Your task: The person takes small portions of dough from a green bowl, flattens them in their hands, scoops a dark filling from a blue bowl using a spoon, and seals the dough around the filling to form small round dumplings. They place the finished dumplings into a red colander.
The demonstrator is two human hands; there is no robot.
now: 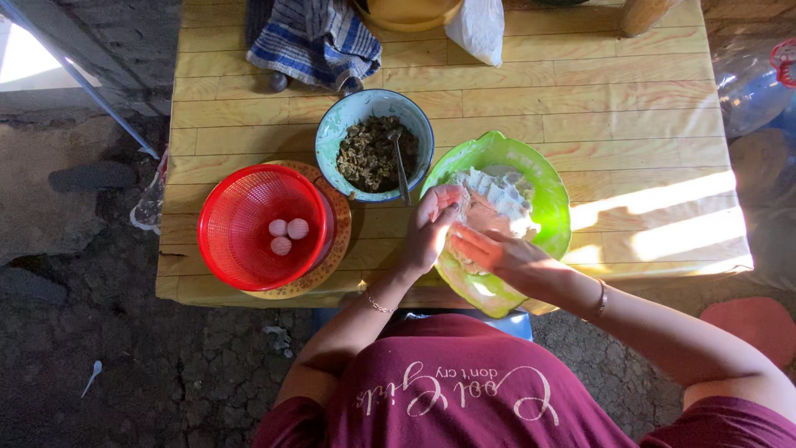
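In the green bowl (pixel 543 178), dough (pixel 497 199) lies between left hand (pixel 429 228) and right hand (pixel 497 253).

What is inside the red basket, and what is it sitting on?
The red basket holds three small pale round balls. It sits on a patterned yellow plate, of which only the rim shows along the right and lower edge; the rest of the plate is covered by the basket.

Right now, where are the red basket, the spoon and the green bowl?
red basket (pixel 240 217), head view, on its bare inner wall left of the three pale balls.
spoon (pixel 401 170), head view, on its handle in the blue-rimmed bowl.
green bowl (pixel 551 195), head view, on its right rim.
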